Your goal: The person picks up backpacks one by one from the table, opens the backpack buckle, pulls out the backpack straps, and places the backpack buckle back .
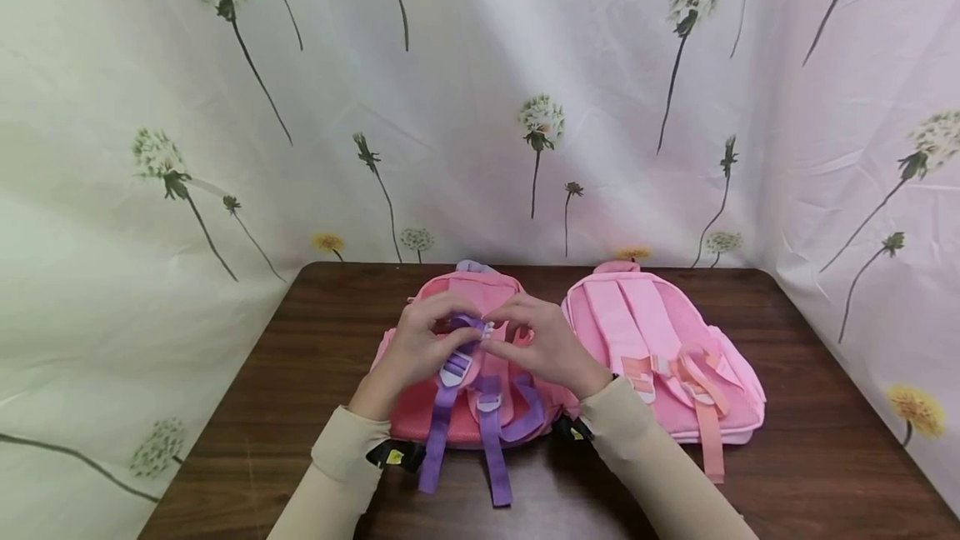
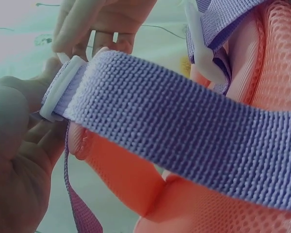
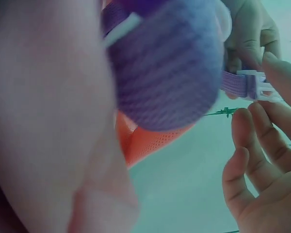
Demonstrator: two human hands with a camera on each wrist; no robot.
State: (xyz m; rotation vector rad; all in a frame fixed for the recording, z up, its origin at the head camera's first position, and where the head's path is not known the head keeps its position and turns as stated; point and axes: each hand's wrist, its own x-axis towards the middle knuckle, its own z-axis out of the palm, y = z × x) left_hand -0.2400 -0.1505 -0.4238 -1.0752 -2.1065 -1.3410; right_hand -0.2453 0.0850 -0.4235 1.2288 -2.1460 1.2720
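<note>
A pink backpack (image 1: pixel 480 290) with purple straps lies on the table, its strap side up. Above it, my left hand (image 1: pixel 420 344) holds a purple strap (image 2: pixel 160 116) by its end, at a white plastic buckle (image 2: pixel 63 90). My right hand (image 1: pixel 547 342) pinches the pronged end of that same buckle (image 3: pixel 254 85) between thumb and fingertips. Both hands meet fingertip to fingertip around it. A purple webbing loop hangs in front of the right wrist camera and hides part of the work. White strap adjusters (image 1: pixel 455 369) sit lower on the straps.
To the right lies a second, lighter pink backpack (image 1: pixel 622 315) with orange straps (image 1: pixel 708 432). Loose purple strap ends (image 1: pixel 495 461) hang toward the near side of the brown table (image 1: pixel 300 423). Behind stands a flower-printed cloth (image 1: pixel 465 107).
</note>
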